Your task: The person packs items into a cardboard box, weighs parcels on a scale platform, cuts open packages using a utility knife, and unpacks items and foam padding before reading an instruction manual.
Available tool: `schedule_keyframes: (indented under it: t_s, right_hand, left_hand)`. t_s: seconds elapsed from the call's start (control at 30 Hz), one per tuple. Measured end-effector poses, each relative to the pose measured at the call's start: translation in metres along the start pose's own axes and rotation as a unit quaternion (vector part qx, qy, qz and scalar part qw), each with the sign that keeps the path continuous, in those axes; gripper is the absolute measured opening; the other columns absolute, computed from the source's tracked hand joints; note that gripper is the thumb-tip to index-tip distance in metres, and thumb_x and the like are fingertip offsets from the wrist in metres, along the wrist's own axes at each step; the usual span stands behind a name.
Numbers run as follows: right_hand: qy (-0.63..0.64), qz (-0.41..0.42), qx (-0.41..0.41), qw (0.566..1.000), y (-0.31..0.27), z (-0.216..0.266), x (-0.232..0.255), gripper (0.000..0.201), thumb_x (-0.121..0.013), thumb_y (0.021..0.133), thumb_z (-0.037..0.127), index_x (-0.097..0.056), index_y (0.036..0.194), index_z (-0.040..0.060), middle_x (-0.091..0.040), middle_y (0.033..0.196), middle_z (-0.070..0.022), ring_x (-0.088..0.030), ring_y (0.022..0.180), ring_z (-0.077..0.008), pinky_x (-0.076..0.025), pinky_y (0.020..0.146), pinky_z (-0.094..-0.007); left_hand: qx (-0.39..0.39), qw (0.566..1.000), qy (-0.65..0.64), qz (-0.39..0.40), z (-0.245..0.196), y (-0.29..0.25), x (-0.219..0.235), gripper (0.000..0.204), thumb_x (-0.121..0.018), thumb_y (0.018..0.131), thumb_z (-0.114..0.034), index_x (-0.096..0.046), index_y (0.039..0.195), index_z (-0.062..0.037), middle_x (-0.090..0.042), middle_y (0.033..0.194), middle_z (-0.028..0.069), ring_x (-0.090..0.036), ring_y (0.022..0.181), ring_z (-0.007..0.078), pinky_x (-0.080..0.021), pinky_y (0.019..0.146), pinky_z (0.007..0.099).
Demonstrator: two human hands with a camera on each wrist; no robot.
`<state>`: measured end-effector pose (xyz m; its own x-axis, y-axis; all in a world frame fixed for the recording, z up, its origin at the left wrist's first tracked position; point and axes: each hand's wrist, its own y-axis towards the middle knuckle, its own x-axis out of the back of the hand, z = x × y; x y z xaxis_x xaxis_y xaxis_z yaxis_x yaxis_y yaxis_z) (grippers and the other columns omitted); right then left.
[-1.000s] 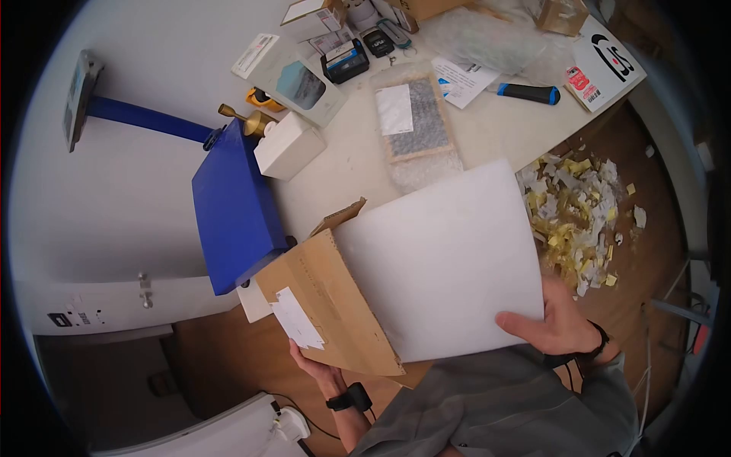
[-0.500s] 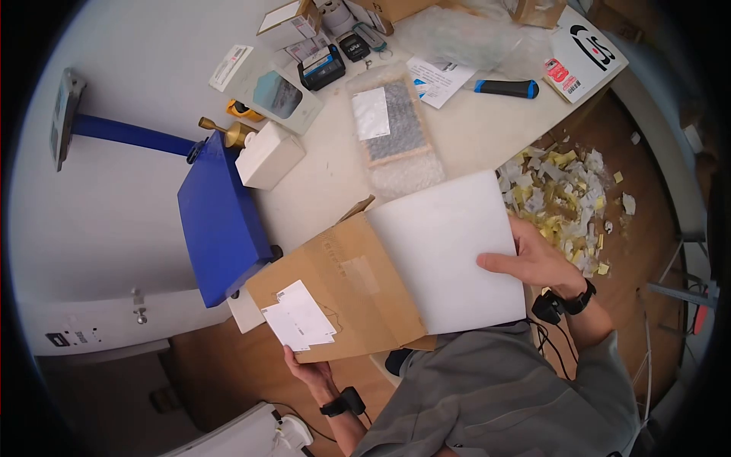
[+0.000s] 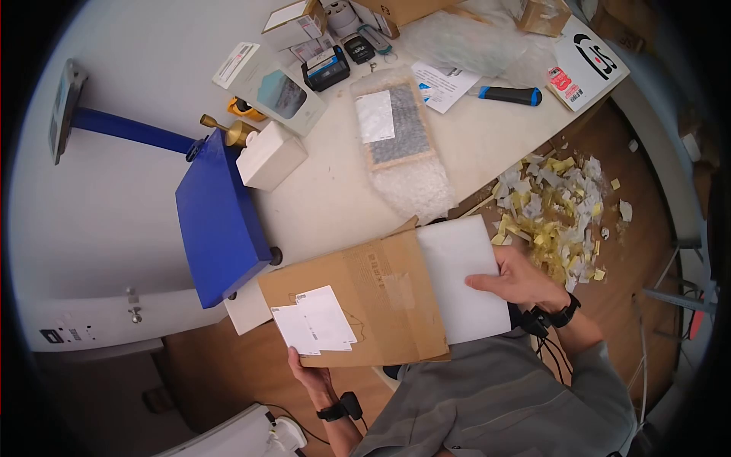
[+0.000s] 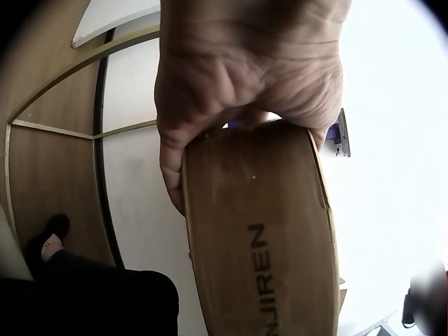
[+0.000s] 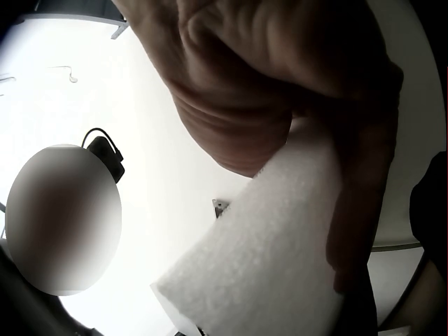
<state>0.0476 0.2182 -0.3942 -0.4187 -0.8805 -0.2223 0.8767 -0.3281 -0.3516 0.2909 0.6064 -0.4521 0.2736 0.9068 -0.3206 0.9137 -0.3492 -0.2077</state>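
A flat brown cardboard box with white labels is held at its lower left corner by my left hand. In the left wrist view my left hand grips the narrow end of the box, thumb and fingers on opposite faces. A white foam slab sits partly inside the box's right end. My right hand pinches the slab's outer edge, thumb on top. The right wrist view shows my right hand around the foam, its fingers on both sides.
On the table lie a bubble-wrapped item, a blue-handled tool and a white box. A blue scale stands left. Paper scraps cover the floor at right. Several small boxes fill the back.
The foam slab has gone deeper into the box, with less of it showing. My right hand has come closer to the box, which has turned flatter to the head view.
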Motion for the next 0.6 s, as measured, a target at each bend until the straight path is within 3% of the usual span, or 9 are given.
schedule_keyframes:
  t_s: [0.07,0.17,0.2,0.27,0.3,0.37,0.4,0.47,0.6]
  right_hand:
    - [0.0,0.005,-0.024,1.0,0.003,-0.011,-0.017,0.035,-0.066,0.1,0.003,-0.062,0.134,-0.0008,-0.074,0.115,-0.0069,-0.067,0.103,-0.0097,-0.056,0.087,-0.0282]
    - [0.007,0.047,0.058,0.997,0.014,-0.035,-0.045,0.04,-0.059,0.104,0.001,-0.052,0.144,0.001,-0.069,0.128,-0.0093,-0.064,0.114,-0.0127,-0.054,0.094,-0.0298]
    - [0.06,0.047,0.043,0.996,0.016,-0.035,-0.047,0.042,-0.062,0.103,0.005,-0.051,0.144,0.0008,-0.068,0.131,-0.0123,-0.063,0.118,-0.012,-0.052,0.098,-0.0296]
    - [-0.014,-0.011,0.1,0.995,0.02,-0.039,-0.048,0.041,-0.067,0.101,0.011,-0.055,0.138,-0.0019,-0.075,0.113,-0.0144,-0.07,0.101,-0.0136,-0.056,0.084,-0.0292]
    - [-0.018,-0.018,0.099,0.995,0.016,-0.022,-0.047,0.041,-0.067,0.101,0.011,-0.055,0.138,-0.0019,-0.075,0.113,-0.0144,-0.07,0.101,-0.0136,-0.056,0.084,-0.0292]
    - [-0.123,0.028,-0.122,0.984,0.005,0.019,-0.04,0.036,-0.072,0.099,0.02,-0.061,0.123,-0.0045,-0.074,0.082,-0.0145,-0.07,0.071,-0.0176,-0.053,0.062,-0.0325]
    - [-0.126,0.021,-0.123,0.984,0.007,0.014,-0.042,0.036,-0.072,0.099,0.02,-0.061,0.123,-0.0045,-0.074,0.082,-0.0145,-0.07,0.071,-0.0176,-0.053,0.062,-0.0325]
    - [-0.211,-0.101,0.059,0.971,0.014,-0.001,-0.05,0.031,-0.073,0.099,0.024,-0.064,0.106,-0.0043,-0.065,0.061,-0.0118,-0.06,0.05,-0.0182,-0.044,0.049,-0.0365]
    - [-0.138,-0.12,0.083,0.98,0.031,0.005,-0.051,0.031,-0.07,0.101,0.026,-0.061,0.102,-0.0033,-0.065,0.064,-0.0156,-0.061,0.05,-0.0208,-0.045,0.049,-0.0368]
  left_hand:
    - [0.003,1.0,-0.002,0.022,0.0,0.0,-0.006,0.061,-0.042,0.107,-0.041,-0.044,0.15,0.0028,-0.057,0.147,0.0168,-0.057,0.134,0.0293,-0.046,0.112,0.0444]
    - [0.03,0.999,0.001,0.039,0.014,0.002,-0.002,0.063,-0.044,0.106,-0.042,-0.044,0.151,0.0023,-0.057,0.147,0.0167,-0.059,0.132,0.0296,-0.048,0.111,0.0441]
    - [0.033,0.999,-0.003,0.043,0.015,0.001,-0.005,0.063,-0.044,0.106,-0.042,-0.044,0.151,0.0023,-0.057,0.147,0.0167,-0.059,0.132,0.0296,-0.048,0.111,0.0441]
    - [0.024,0.999,-0.015,0.034,0.01,0.001,-0.012,0.064,-0.045,0.105,-0.042,-0.044,0.151,0.0018,-0.057,0.148,0.0168,-0.06,0.13,0.0297,-0.05,0.109,0.0438]
    - [0.03,0.999,-0.019,0.039,0.008,0.0,-0.013,0.064,-0.045,0.105,-0.042,-0.044,0.151,0.0018,-0.057,0.148,0.0168,-0.06,0.13,0.0297,-0.05,0.109,0.0438]
    - [0.035,0.997,-0.058,0.043,0.003,0.003,-0.02,0.063,-0.046,0.105,-0.042,-0.044,0.152,0.0001,-0.057,0.148,0.0158,-0.062,0.129,0.0295,-0.052,0.107,0.0436]
    - [0.038,0.996,-0.063,0.048,0.002,0.003,-0.027,0.063,-0.046,0.105,-0.042,-0.044,0.152,0.0001,-0.057,0.148,0.0158,-0.062,0.129,0.0295,-0.052,0.107,0.0436]
    - [0.031,0.997,-0.076,0.004,0.0,0.005,-0.043,0.066,-0.047,0.104,-0.044,-0.045,0.149,0.0033,-0.06,0.143,0.0179,-0.062,0.128,0.0311,-0.051,0.108,0.0457]
    - [0.037,0.998,-0.044,-0.013,-0.019,0.011,-0.069,0.065,-0.045,0.106,-0.045,-0.045,0.15,0.0026,-0.053,0.151,0.0187,-0.055,0.137,0.0297,-0.045,0.112,0.0445]
